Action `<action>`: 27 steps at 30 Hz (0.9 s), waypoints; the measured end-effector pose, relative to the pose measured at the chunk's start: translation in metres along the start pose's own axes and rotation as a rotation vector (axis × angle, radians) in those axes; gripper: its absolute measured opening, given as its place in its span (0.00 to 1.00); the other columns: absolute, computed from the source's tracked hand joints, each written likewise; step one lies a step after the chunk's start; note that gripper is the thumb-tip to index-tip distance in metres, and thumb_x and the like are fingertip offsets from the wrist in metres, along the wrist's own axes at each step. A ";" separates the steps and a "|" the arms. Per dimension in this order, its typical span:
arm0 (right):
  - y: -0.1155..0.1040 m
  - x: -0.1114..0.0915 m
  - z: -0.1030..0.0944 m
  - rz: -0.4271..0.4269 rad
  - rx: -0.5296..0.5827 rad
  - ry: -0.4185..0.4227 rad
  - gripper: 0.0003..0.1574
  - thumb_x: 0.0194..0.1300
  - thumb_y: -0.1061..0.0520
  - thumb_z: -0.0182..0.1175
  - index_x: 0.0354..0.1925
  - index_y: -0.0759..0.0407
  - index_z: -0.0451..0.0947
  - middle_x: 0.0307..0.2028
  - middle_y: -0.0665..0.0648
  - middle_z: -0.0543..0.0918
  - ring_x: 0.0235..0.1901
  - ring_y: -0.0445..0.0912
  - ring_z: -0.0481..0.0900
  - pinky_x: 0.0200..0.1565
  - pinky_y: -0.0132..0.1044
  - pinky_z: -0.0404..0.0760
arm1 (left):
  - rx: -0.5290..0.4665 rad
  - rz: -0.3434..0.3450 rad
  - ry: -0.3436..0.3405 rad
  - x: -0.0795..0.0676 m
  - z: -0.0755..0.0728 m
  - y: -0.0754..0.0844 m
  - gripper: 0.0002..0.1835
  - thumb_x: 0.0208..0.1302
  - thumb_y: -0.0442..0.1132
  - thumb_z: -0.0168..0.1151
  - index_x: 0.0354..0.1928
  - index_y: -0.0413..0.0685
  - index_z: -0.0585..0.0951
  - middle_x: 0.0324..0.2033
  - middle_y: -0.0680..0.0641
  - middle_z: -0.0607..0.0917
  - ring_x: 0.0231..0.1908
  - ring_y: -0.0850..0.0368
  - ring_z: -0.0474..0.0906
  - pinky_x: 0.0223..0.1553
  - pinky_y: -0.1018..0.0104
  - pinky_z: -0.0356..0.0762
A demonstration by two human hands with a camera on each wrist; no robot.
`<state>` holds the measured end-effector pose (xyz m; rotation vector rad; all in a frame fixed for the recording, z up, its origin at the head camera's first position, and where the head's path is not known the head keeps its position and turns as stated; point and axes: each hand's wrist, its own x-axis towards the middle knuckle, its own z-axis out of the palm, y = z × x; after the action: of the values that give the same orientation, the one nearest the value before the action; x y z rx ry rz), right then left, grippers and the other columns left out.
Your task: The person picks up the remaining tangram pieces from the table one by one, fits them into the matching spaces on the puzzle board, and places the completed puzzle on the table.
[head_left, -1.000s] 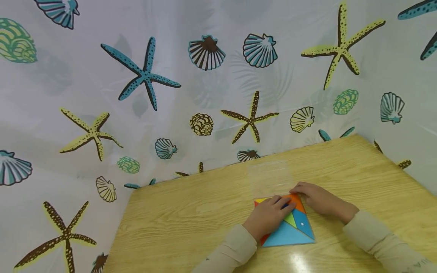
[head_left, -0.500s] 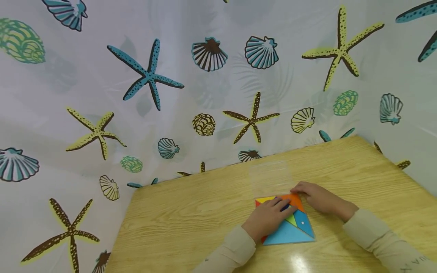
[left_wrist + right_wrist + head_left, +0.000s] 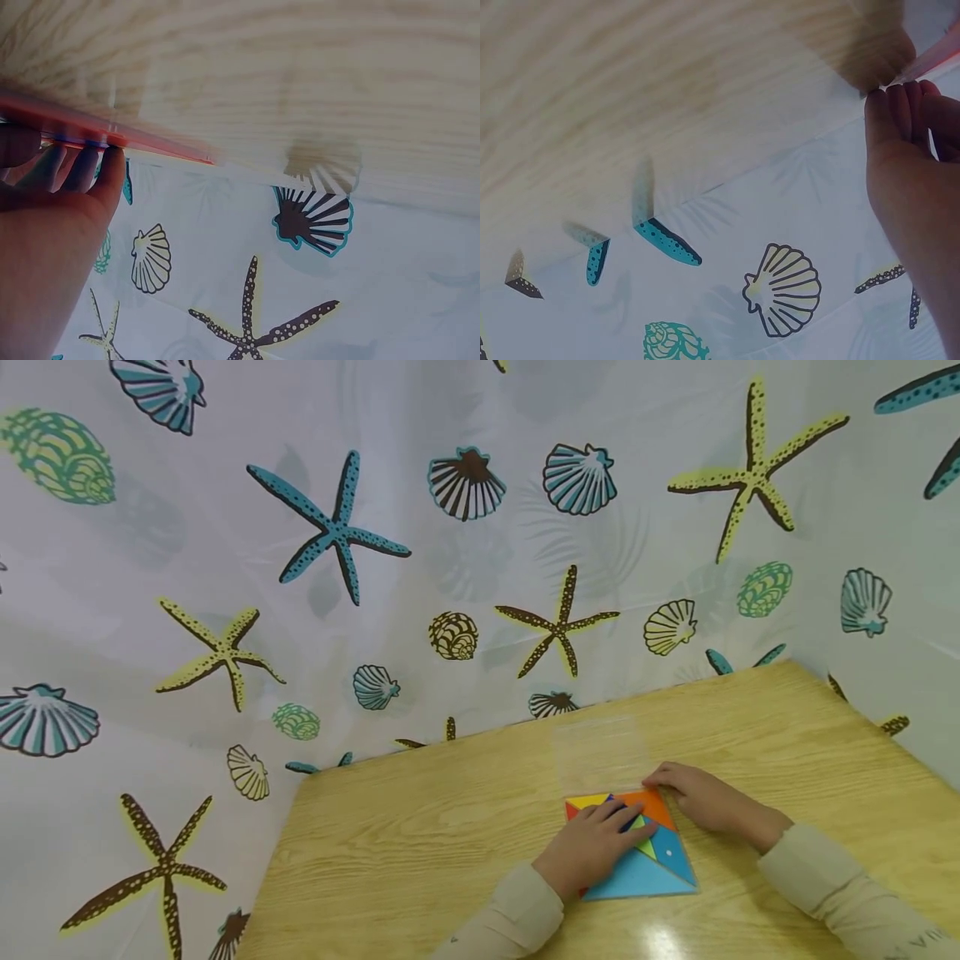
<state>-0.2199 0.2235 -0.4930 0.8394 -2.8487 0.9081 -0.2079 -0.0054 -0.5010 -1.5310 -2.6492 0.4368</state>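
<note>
A square tangram (image 3: 637, 877) lies on the wooden table, with yellow, red, orange, light blue, darker blue and green pieces fitted together. My left hand (image 3: 581, 852) rests across its left and middle part, fingers extended over the dark blue and green pieces and hiding some of them. In the left wrist view the fingertips press against the tangram's (image 3: 150, 140) face. My right hand (image 3: 701, 795) is at the far right corner, its fingertips touching the edge by the orange piece (image 3: 658, 808). The right wrist view shows those fingers (image 3: 885, 120) reaching down to the tabletop.
A clear plastic sheet (image 3: 600, 747) lies flat on the table (image 3: 390, 843) just behind the tangram. A white curtain (image 3: 480, 568) printed with starfish and shells hangs along the table's back and right edges.
Both hands keep almost the same places on the tangram; the left fingers have shifted slightly. The whole head view has drifted a little to the right and down.
</note>
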 end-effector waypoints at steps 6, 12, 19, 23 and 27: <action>0.002 -0.001 0.002 0.001 -0.007 0.002 0.20 0.63 0.75 0.46 0.50 0.67 0.77 0.45 0.55 0.77 0.48 0.54 0.75 0.52 0.53 0.71 | -0.007 -0.003 0.003 0.001 -0.001 0.002 0.26 0.75 0.43 0.36 0.71 0.73 0.49 0.70 0.57 0.53 0.68 0.56 0.49 0.61 0.62 0.62; 0.000 -0.002 0.002 -0.003 -0.006 0.005 0.20 0.62 0.75 0.47 0.50 0.66 0.77 0.45 0.55 0.76 0.48 0.55 0.74 0.52 0.53 0.71 | -0.052 -0.024 0.018 0.005 0.001 0.003 0.23 0.76 0.47 0.31 0.70 0.73 0.53 0.69 0.57 0.56 0.68 0.57 0.50 0.59 0.61 0.64; 0.000 -0.002 0.006 -0.004 -0.041 0.012 0.19 0.63 0.73 0.47 0.50 0.66 0.77 0.44 0.53 0.76 0.47 0.52 0.75 0.51 0.50 0.72 | -0.046 -0.031 0.070 0.006 0.001 0.001 0.24 0.75 0.49 0.34 0.71 0.64 0.56 0.67 0.59 0.61 0.67 0.60 0.53 0.60 0.64 0.63; 0.000 -0.001 0.006 -0.005 -0.040 0.006 0.19 0.63 0.73 0.47 0.49 0.66 0.77 0.43 0.53 0.76 0.47 0.51 0.75 0.51 0.50 0.73 | -0.011 -0.054 0.051 0.008 0.001 0.002 0.25 0.74 0.51 0.35 0.70 0.62 0.57 0.67 0.61 0.60 0.66 0.62 0.53 0.60 0.66 0.63; -0.002 -0.001 0.006 -0.005 -0.044 0.008 0.18 0.64 0.72 0.48 0.49 0.66 0.77 0.43 0.53 0.76 0.46 0.51 0.75 0.50 0.49 0.73 | 0.004 -0.066 0.054 0.009 0.003 0.002 0.24 0.74 0.52 0.36 0.70 0.64 0.58 0.67 0.61 0.60 0.66 0.63 0.53 0.59 0.67 0.63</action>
<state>-0.2175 0.2197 -0.4972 0.8358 -2.8476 0.8428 -0.2110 0.0024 -0.5054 -1.4292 -2.6471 0.3910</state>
